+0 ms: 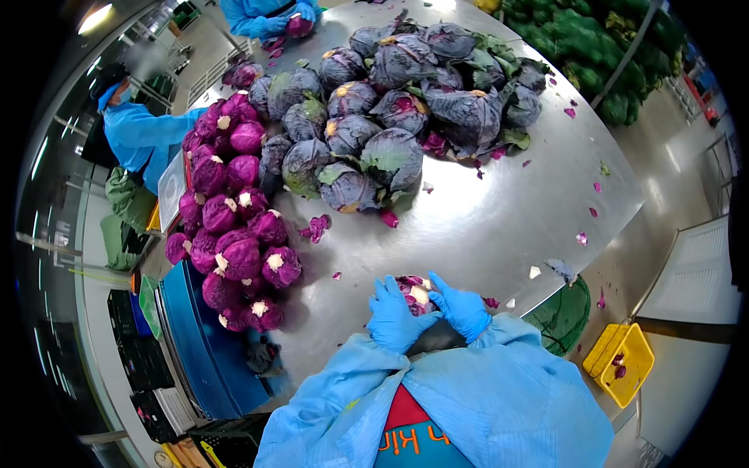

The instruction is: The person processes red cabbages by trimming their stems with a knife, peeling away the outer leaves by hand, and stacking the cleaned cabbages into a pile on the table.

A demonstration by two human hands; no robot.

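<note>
Close to my body, at the table's near edge, a red cabbage (416, 289) sits between my two blue-gloved hands, its white cut stem facing up. My left hand (394, 318) grips its left side with the fingers reaching upward. Against its right side, my right hand (460, 306) holds on with fingers and thumb. Left of my hands lies a heap of peeled, bright purple cabbages (238, 253) with trimmed white stems. Farther up the table rests a large pile of untrimmed, dull purple cabbages (390, 156) with outer leaves.
Loose leaf scraps (315, 228) lie on the metal table (468, 242). Below its right edge are a green mesh basket (563, 316) and a yellow crate (622, 360). Two co-workers in blue stand beyond, one (134, 129) at left. Green produce (605, 51) fills netting at upper right.
</note>
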